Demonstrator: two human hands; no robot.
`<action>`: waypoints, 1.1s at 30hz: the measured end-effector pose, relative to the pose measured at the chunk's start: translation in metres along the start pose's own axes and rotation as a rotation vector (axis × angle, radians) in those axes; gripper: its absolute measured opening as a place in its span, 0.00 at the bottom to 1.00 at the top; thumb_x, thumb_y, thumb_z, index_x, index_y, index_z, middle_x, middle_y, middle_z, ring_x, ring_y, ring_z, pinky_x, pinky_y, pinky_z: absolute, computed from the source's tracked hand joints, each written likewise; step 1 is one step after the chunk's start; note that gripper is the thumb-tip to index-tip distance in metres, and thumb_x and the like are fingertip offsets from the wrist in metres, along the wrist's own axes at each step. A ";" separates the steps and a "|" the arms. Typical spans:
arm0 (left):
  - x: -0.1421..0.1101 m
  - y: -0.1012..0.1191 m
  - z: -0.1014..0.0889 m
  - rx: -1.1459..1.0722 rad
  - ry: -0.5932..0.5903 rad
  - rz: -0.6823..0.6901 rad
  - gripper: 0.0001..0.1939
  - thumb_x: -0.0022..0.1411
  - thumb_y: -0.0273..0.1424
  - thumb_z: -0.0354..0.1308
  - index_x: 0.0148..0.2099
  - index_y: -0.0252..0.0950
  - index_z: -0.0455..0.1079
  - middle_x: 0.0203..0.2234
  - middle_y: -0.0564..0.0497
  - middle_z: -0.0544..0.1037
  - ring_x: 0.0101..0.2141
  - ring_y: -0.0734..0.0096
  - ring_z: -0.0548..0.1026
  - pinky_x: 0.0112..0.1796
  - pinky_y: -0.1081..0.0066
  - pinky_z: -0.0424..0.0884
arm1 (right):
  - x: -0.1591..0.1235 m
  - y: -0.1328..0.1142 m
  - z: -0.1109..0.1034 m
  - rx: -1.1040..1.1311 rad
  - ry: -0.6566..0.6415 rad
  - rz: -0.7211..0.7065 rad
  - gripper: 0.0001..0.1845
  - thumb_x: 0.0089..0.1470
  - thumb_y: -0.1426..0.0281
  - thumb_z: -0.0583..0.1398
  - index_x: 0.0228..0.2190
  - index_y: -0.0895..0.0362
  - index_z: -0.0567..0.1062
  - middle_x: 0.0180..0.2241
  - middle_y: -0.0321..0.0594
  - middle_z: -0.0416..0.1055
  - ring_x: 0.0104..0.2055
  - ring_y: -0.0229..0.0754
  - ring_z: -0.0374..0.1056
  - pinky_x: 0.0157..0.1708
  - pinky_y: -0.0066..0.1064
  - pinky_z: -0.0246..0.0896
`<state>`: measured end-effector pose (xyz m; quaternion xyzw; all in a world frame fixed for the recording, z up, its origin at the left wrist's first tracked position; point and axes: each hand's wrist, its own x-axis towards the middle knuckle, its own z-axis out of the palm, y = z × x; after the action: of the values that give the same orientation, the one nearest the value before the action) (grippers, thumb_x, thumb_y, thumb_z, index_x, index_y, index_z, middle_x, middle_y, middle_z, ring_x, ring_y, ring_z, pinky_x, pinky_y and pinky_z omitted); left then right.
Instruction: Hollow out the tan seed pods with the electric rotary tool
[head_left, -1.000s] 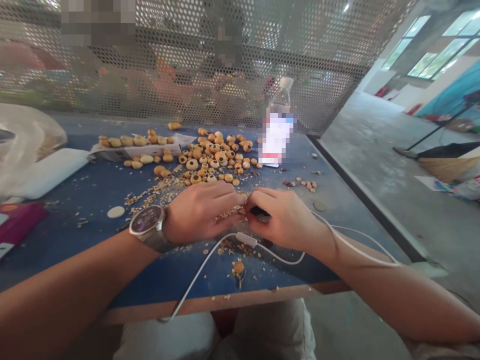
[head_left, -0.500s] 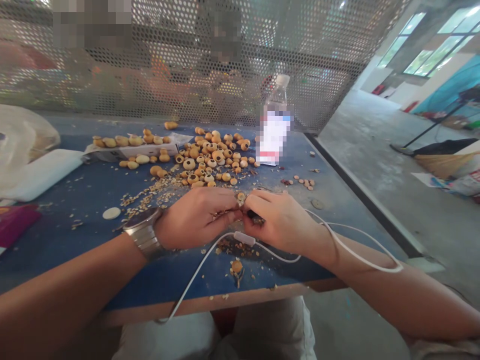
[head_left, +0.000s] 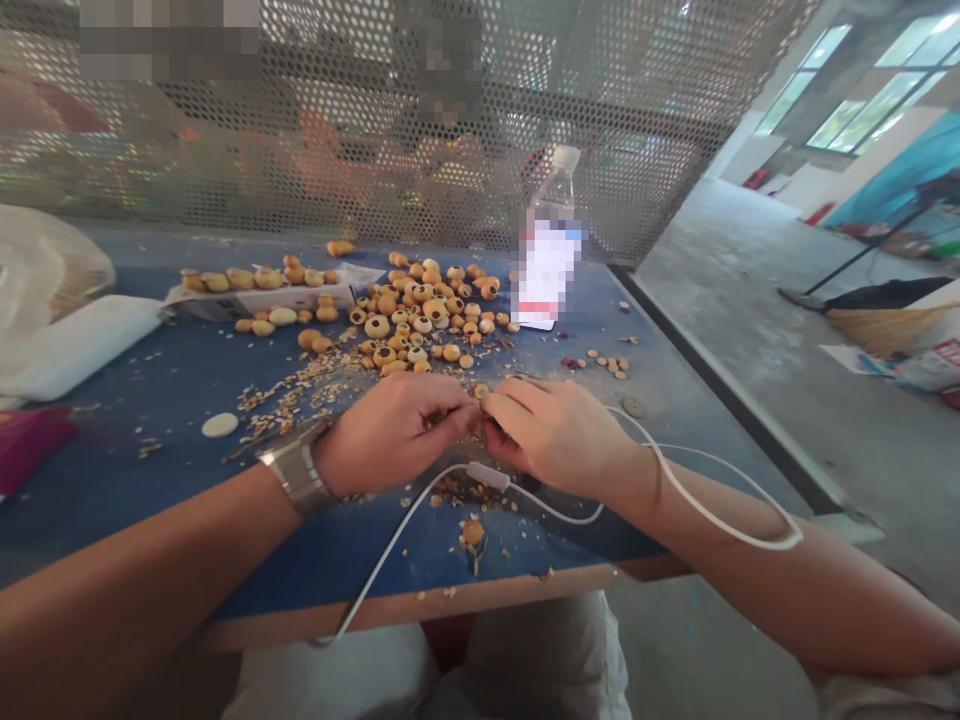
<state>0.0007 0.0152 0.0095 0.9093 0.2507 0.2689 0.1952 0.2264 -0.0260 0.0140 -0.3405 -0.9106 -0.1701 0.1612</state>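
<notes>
My left hand [head_left: 397, 425], with a metal-banded watch [head_left: 300, 468] on the wrist, is closed, thumb against fingers. My right hand [head_left: 562, 435] is closed as well, its fingertips meeting those of the left above the table. Whatever is pinched there is too small and too covered to name. A small round tan piece [head_left: 481, 391] shows just beyond the fingertips. Past the hands lies a heap of small gourds [head_left: 420, 310], several with round holes cut in them. Seeds and shell bits [head_left: 289, 395] are strewn left of the heap.
A white cable with an inline switch [head_left: 487, 476] loops under my hands and over my right forearm. A phone [head_left: 547, 275] leans on a plastic bottle [head_left: 562, 185]. Gourds rest on a long box [head_left: 262, 298]. A perforated metal screen [head_left: 337, 130] borders the blue table's [head_left: 150, 500] back.
My left wrist has rolled, so the watch face has turned out of sight. A dark object visible in my right hand before is now hidden. Both hands stay together in about the same place.
</notes>
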 end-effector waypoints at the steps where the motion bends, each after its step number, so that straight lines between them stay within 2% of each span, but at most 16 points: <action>1: 0.000 -0.001 -0.001 0.094 0.021 0.064 0.15 0.75 0.36 0.54 0.37 0.35 0.74 0.28 0.53 0.78 0.30 0.71 0.74 0.31 0.72 0.65 | 0.000 0.000 0.001 0.023 -0.011 0.003 0.11 0.68 0.69 0.56 0.34 0.58 0.74 0.32 0.41 0.74 0.32 0.44 0.70 0.30 0.36 0.57; 4: 0.000 -0.002 -0.008 0.379 0.021 0.271 0.11 0.75 0.32 0.53 0.42 0.35 0.75 0.33 0.48 0.78 0.35 0.65 0.75 0.36 0.67 0.69 | 0.000 0.000 0.001 0.143 -0.042 0.047 0.11 0.68 0.68 0.56 0.35 0.59 0.75 0.33 0.41 0.75 0.33 0.43 0.71 0.32 0.35 0.58; 8: 0.004 0.000 -0.018 0.583 -0.006 0.434 0.14 0.76 0.28 0.50 0.37 0.36 0.73 0.30 0.50 0.76 0.32 0.65 0.70 0.34 0.65 0.68 | 0.002 -0.002 -0.004 0.154 -0.060 0.078 0.11 0.68 0.69 0.55 0.36 0.58 0.75 0.33 0.40 0.75 0.32 0.43 0.70 0.31 0.36 0.57; 11: 0.005 0.001 -0.018 0.570 0.014 0.419 0.14 0.74 0.26 0.51 0.34 0.35 0.71 0.29 0.50 0.74 0.31 0.65 0.69 0.34 0.65 0.67 | 0.003 -0.005 -0.007 0.033 -0.056 0.062 0.10 0.67 0.68 0.56 0.37 0.58 0.75 0.33 0.41 0.75 0.31 0.45 0.71 0.30 0.38 0.55; 14: 0.004 0.001 -0.013 0.454 0.023 0.343 0.16 0.74 0.26 0.50 0.31 0.36 0.68 0.28 0.50 0.72 0.30 0.66 0.69 0.33 0.65 0.65 | 0.002 -0.005 -0.008 -0.036 -0.062 0.032 0.09 0.67 0.68 0.56 0.37 0.57 0.75 0.34 0.41 0.74 0.33 0.47 0.71 0.30 0.39 0.57; 18: 0.002 0.000 -0.007 0.299 -0.009 0.244 0.15 0.75 0.27 0.50 0.32 0.36 0.68 0.28 0.51 0.73 0.30 0.69 0.70 0.31 0.68 0.63 | 0.000 -0.005 -0.003 -0.031 -0.045 -0.028 0.10 0.68 0.69 0.56 0.35 0.57 0.74 0.32 0.41 0.74 0.32 0.47 0.71 0.31 0.38 0.59; 20: 0.001 -0.001 -0.007 0.290 -0.031 0.243 0.15 0.76 0.30 0.52 0.33 0.36 0.69 0.29 0.51 0.74 0.30 0.69 0.70 0.31 0.69 0.63 | -0.001 -0.004 0.000 0.012 -0.053 -0.037 0.10 0.68 0.69 0.56 0.35 0.58 0.75 0.33 0.41 0.74 0.32 0.46 0.71 0.30 0.37 0.58; 23: 0.000 0.000 -0.012 0.388 -0.031 0.317 0.14 0.76 0.34 0.53 0.36 0.36 0.71 0.31 0.49 0.76 0.32 0.66 0.72 0.33 0.68 0.66 | 0.000 -0.003 0.002 0.161 -0.079 0.022 0.08 0.66 0.68 0.58 0.36 0.58 0.75 0.33 0.41 0.75 0.31 0.43 0.70 0.30 0.35 0.57; 27: 0.001 0.004 -0.023 0.539 -0.026 0.480 0.10 0.75 0.28 0.52 0.43 0.35 0.74 0.32 0.49 0.78 0.33 0.64 0.72 0.35 0.65 0.68 | 0.001 -0.001 0.003 0.385 -0.091 0.099 0.03 0.61 0.72 0.60 0.35 0.57 0.75 0.32 0.37 0.75 0.31 0.39 0.68 0.32 0.32 0.56; 30: 0.002 0.008 -0.026 0.676 -0.054 0.560 0.11 0.74 0.24 0.51 0.40 0.36 0.74 0.30 0.50 0.77 0.31 0.64 0.71 0.32 0.64 0.66 | 0.002 -0.001 0.004 0.446 -0.078 0.108 0.04 0.59 0.74 0.60 0.32 0.57 0.74 0.30 0.36 0.75 0.30 0.37 0.67 0.32 0.31 0.54; 33: 0.002 0.010 -0.022 0.718 -0.075 0.565 0.12 0.74 0.25 0.51 0.37 0.36 0.72 0.30 0.49 0.76 0.30 0.63 0.70 0.31 0.63 0.64 | 0.001 -0.001 0.005 0.422 -0.062 0.101 0.05 0.59 0.73 0.59 0.31 0.57 0.74 0.29 0.36 0.74 0.28 0.37 0.66 0.31 0.31 0.54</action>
<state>-0.0073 0.0137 0.0321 0.9611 0.0629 0.1747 -0.2046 0.2240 -0.0243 0.0101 -0.3495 -0.9124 0.0429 0.2089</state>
